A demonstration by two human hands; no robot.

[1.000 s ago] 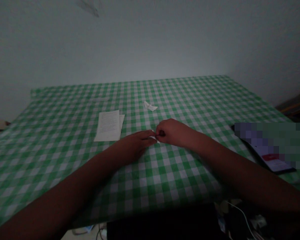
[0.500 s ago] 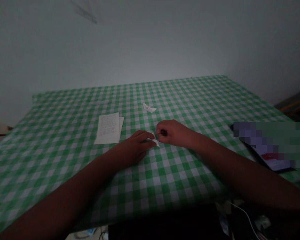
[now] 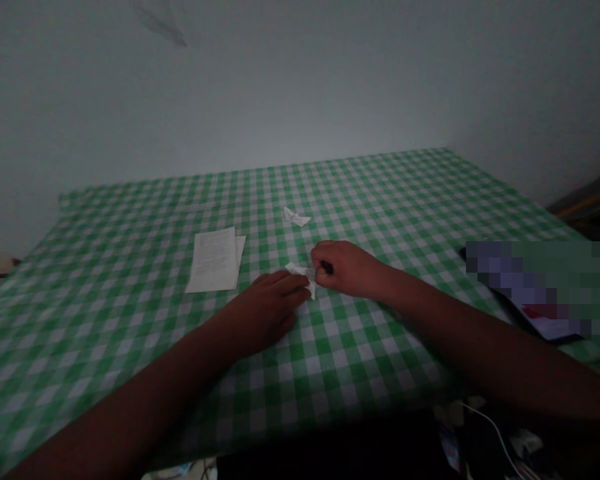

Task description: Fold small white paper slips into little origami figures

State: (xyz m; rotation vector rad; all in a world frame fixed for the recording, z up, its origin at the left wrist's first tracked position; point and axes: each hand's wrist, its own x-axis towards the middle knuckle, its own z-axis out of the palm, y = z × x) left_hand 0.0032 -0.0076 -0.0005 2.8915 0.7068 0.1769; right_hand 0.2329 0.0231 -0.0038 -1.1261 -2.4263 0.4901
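Note:
A small folded piece of white paper [image 3: 312, 288] lies on the checked cloth between my two hands. My left hand [image 3: 275, 300] rests low over its left side, with fingers and thumb close together on the paper. From the right, my right hand [image 3: 343, 267] is curled tight, thumb and finger closed at the paper's right edge. Its fingertips are partly hidden, so the exact grip is hard to see. Just beyond my hands sits another small folded white paper [image 3: 297, 217], apart from both.
Left of my hands are stacked printed sheets [image 3: 214, 260]. A tablet-like device [image 3: 555, 327] with a partly blurred screen lies at the right. The green and white tablecloth [image 3: 130, 300] covers the table, which meets a grey wall [image 3: 280, 87]. A white cable [image 3: 495, 430] hangs below the front edge.
More of the small paper shows between my hands now. My left hand has shifted slightly down, its fingers lying flatter over the paper. My right hand, still curled, has turned slightly at the edge.

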